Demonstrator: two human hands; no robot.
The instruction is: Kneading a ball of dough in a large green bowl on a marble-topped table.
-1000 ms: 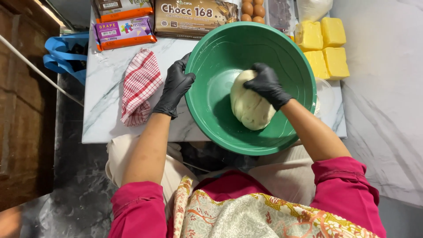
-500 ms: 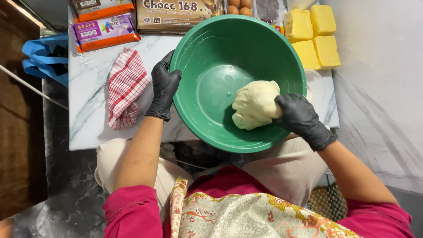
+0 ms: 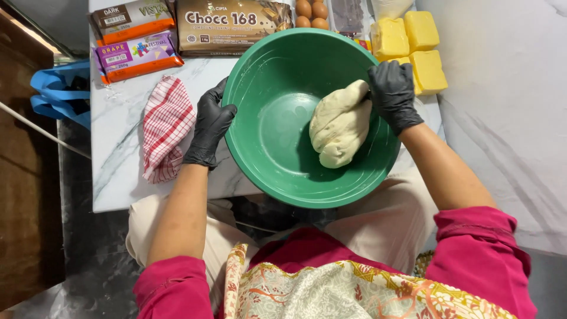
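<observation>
A large green plastic bowl (image 3: 271, 147) sits on a small white marble table (image 3: 121, 159). A pale lump of dough (image 3: 339, 124) lies inside it toward the right wall. My left hand (image 3: 209, 127), in a black glove, grips the bowl's left rim. My right hand (image 3: 393, 94), also gloved in black, presses on the upper right end of the dough at the bowl's right rim.
A red checked cloth (image 3: 167, 127) lies left of the bowl. Chocolate packages (image 3: 133, 38), a brown box (image 3: 230, 23), eggs (image 3: 311, 13) and yellow butter blocks (image 3: 416, 47) line the table's far edge. A blue bag (image 3: 56, 88) hangs at the left.
My right hand has gone from the dough's lower right to its upper right end, and the dough now lies stretched along the bowl's right wall. The left hand stays on the rim.
</observation>
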